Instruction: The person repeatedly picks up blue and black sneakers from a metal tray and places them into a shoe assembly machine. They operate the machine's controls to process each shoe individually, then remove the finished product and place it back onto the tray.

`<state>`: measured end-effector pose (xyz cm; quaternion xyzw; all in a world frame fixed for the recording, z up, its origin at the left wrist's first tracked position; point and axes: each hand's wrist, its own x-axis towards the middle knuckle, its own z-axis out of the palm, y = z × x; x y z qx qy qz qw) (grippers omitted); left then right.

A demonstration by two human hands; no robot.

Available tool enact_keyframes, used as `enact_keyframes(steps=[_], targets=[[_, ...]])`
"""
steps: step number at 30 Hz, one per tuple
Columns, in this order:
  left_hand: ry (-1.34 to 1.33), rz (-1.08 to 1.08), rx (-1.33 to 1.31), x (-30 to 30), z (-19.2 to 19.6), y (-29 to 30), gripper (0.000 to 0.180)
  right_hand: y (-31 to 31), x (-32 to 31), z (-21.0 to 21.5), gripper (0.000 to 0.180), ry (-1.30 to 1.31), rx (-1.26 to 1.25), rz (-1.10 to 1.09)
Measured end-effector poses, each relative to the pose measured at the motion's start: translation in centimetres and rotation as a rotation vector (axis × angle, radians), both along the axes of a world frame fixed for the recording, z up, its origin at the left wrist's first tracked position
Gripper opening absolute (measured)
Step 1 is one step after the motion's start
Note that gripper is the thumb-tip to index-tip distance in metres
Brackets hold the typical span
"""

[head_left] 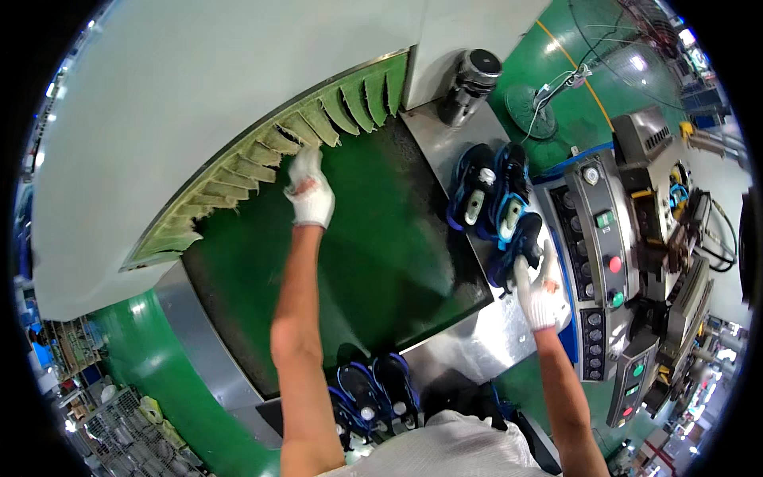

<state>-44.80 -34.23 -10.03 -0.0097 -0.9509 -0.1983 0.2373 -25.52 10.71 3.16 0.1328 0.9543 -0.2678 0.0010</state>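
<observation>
My left hand (pixel 310 193), in a white glove, reaches over the green conveyor belt (pixel 358 238) to the ragged green strip curtain (pixel 298 131) at the machine's opening. Its fingertips are blurred beside the strips, and no held thing shows. On the right, my gloved right hand (pixel 543 292) is closed round the end of a black and blue shoe (pixel 524 238). Two more such shoes, a left one (pixel 474 187) and a middle one (pixel 511 195), stand beside it on the metal ledge, pale shoe lasts showing inside them.
Several similar shoes (pixel 373 393) sit close to my body. A dark metal cylinder (pixel 470 86) stands at the ledge's far end. Control panels (pixel 596 230) with buttons line the right side. Beyond is a fan base (pixel 531 111) with cables; a wire cage (pixel 131 433) stands lower left.
</observation>
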Motion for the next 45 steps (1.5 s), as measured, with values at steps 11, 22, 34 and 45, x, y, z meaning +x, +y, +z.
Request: enact_keyframes(steps=[11, 22, 34, 45], targets=[[-0.703, 0.144, -0.461, -25.4, -2.2, -16.0, 0.039, -2.8, -7.5, -5.5, 0.075, 0.01, 0.4, 0.036], [-0.585, 0.015, -0.489, -11.7, 2.3, -7.2, 0.046, -4.3, -7.8, -3.1, 0.068, 0.25, 0.427, 0.159], [-0.939, -0.018, 0.177, 24.7, 17.5, 15.9, 0.073, 2.3, 3.8, 7.2, 0.085, 0.102, -0.089, 0.18], [-1.194, -1.127, 1.05, 25.6, 28.1, 38.6, 0.052, 13.5, 22.9, 11.0, 0.074, -0.175, -2.357, -0.154]])
